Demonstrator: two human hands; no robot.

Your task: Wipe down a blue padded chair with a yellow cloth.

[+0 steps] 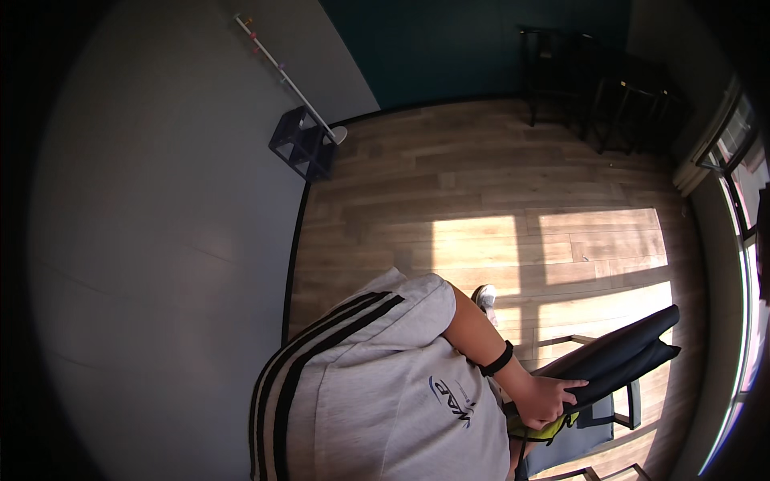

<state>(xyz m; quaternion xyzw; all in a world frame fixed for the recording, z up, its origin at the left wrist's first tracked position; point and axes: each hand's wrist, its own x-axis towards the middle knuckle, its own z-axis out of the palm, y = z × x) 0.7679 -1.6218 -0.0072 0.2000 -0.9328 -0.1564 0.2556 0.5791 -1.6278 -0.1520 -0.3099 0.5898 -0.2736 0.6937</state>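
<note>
My left hand (544, 400) lies against a long piece of smooth black material (619, 355), which looks folded. The index finger stretches along its surface and the other fingers curl in around its near end. A black band (498, 359) circles the wrist. Just below the fingers shows a yellow-green item (544, 430) with black trim; the rest of it is hidden. Under the black material are a grey seat-like surface (559, 454) and a dark leg or frame piece (634, 406). My right hand is out of view.
White shoe (486, 297) on the wood floor (469, 156), in window light. A dark cube shelf (304, 144) and white pole stand with coloured pegs (283, 69) stand by the grey wall (150, 240). Dark chairs (625, 114) fill the far corner. Windows (740, 174) line the right.
</note>
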